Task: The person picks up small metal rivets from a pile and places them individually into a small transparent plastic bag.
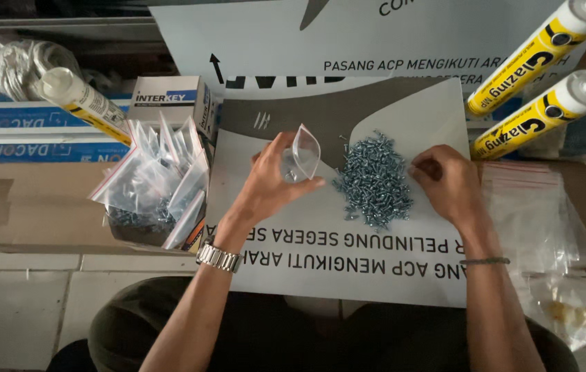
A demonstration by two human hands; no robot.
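My left hand (270,184) holds a small clear plastic zip bag (305,153) upright with its mouth open, just left of a heap of silver screws (375,179). The heap lies on a white printed sheet (348,265) across my lap. My right hand (449,180) rests at the right edge of the heap, fingers curled together at the screws; whether it pinches any is hidden. A metal watch is on my left wrist, a thin band on my right.
A box crammed with filled small zip bags (158,186) stands at the left. A stack of flat empty bags (529,207) lies at the right. Two yellow sealant tubes (538,114) lie at the back right, another sealant tube (81,100) at the back left.
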